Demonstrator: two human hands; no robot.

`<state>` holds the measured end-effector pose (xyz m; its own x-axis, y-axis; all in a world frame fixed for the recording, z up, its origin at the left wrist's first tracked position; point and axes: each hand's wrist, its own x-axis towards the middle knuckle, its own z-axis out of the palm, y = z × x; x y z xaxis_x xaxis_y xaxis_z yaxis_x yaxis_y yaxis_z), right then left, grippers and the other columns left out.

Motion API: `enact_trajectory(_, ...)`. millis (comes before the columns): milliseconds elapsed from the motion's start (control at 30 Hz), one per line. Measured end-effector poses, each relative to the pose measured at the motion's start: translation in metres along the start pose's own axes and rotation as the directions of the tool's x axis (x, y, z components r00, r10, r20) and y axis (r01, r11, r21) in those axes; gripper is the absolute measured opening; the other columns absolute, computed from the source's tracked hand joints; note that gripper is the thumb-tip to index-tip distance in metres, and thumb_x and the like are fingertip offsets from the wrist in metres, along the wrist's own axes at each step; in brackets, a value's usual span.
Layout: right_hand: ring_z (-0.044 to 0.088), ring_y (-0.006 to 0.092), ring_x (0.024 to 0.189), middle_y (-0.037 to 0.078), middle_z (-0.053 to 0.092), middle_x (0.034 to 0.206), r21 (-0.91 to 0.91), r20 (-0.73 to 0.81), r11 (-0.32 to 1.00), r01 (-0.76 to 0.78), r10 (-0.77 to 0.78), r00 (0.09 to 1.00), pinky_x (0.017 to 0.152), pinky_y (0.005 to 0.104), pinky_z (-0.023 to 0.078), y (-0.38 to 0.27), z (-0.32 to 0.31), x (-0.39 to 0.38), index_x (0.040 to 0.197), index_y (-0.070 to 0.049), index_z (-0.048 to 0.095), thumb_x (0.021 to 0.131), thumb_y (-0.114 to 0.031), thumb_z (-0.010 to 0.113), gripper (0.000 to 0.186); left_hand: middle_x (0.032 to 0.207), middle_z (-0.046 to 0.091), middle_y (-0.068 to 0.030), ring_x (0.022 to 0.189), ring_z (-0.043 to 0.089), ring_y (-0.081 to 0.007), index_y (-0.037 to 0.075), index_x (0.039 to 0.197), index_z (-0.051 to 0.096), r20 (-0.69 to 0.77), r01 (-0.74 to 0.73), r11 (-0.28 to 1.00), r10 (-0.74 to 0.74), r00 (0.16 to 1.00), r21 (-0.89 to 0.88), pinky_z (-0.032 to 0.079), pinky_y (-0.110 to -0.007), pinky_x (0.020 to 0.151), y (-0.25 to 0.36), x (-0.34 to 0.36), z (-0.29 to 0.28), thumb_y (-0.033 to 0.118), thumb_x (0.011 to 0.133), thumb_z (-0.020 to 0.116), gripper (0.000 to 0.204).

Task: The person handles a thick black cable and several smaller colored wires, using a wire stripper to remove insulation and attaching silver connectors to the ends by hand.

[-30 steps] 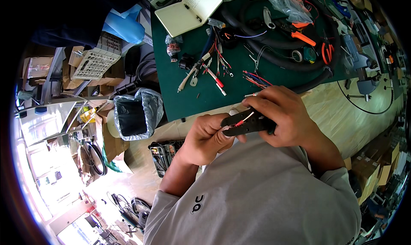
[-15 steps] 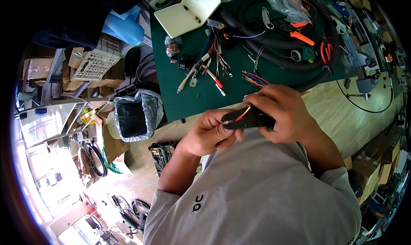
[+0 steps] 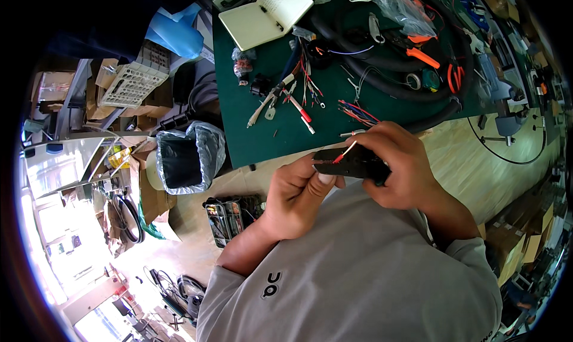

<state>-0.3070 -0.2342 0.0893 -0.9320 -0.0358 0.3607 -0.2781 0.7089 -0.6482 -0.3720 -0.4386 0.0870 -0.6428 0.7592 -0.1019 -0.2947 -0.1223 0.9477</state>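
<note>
Just in front of the green bench edge, my right hand (image 3: pixel 401 167) grips a black hand tool (image 3: pixel 352 166), like a crimper or stripper. A short wire (image 3: pixel 346 151) with a red sleeve and pale end lies across its jaws. My left hand (image 3: pixel 297 200) is closed at the jaw end, thumb pressed against the tool; what else its fingers hold there is hidden. On the green mat (image 3: pixel 256 139) above lie sleeved wire ends (image 3: pixel 301 109), a bundle of coloured wires (image 3: pixel 355 112) and a thick black hose (image 3: pixel 418 92).
An open notebook (image 3: pixel 246 25), orange-handled cutters (image 3: pixel 422 56) and a tape measure (image 3: pixel 431 78) share the bench. A lined bin (image 3: pixel 210 157) stands left of it, a tool case (image 3: pixel 233 221) on the floor below. Boxes (image 3: pixel 510 246) are at right, a clamped fixture (image 3: pixel 507 121) beyond the mat.
My hands and the tool rose slightly, then came back down. The tool now lies more level, and my left thumb has turned more upright against its lower side.
</note>
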Motion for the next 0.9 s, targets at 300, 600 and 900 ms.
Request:
enact_trajectory(300, 0.060, 0.0269, 0.077, 0.009, 0.057, 0.088, 0.130, 0.056, 0.988, -0.079, 0.072, 0.996, 0.065, 0.0369, 0.050, -0.008, 0.000, 0.001, 0.111, -0.006, 0.061, 0.058, -0.001, 0.070, 0.053, 0.063, 0.048, 0.0055, 0.053, 0.036, -0.0017, 0.000, 0.095, 0.059, 0.013, 0.010, 0.999, -0.010, 1.000, -0.035, 0.029, -0.019, 0.050, 0.009, 0.006, -0.002, 0.021, 0.102, 0.050, 0.024)
enact_trajectory(600, 0.057, 0.0265, 0.081, 0.007, 0.053, 0.091, -0.183, -0.019, 0.981, 0.059, -0.063, 0.998, 0.070, 0.0382, 0.047, -0.008, -0.003, 0.008, 0.112, -0.009, 0.060, 0.054, -0.004, 0.075, 0.060, 0.064, 0.054, -0.0057, 0.053, 0.052, -0.0131, 0.001, 0.100, 0.054, -0.149, -0.245, 0.828, 0.364, 0.920, 0.505, 0.040, -0.025, 0.050, -0.004, 0.005, 0.002, 0.007, 0.092, 0.061, 0.012)
enact_trajectory(900, 0.056, 0.0268, 0.080, 0.007, 0.053, 0.091, -0.202, -0.046, 0.976, 0.082, -0.093, 0.995, 0.070, 0.0383, 0.046, -0.008, 0.000, 0.007, 0.114, -0.008, 0.060, 0.054, -0.004, 0.075, 0.062, 0.067, 0.056, -0.0124, 0.053, 0.056, -0.0252, -0.001, 0.095, 0.056, -0.070, -0.276, 0.659, 0.448, 0.891, 0.700, 0.044, -0.030, 0.050, 0.005, 0.004, 0.002, 0.002, 0.089, 0.061, 0.009)
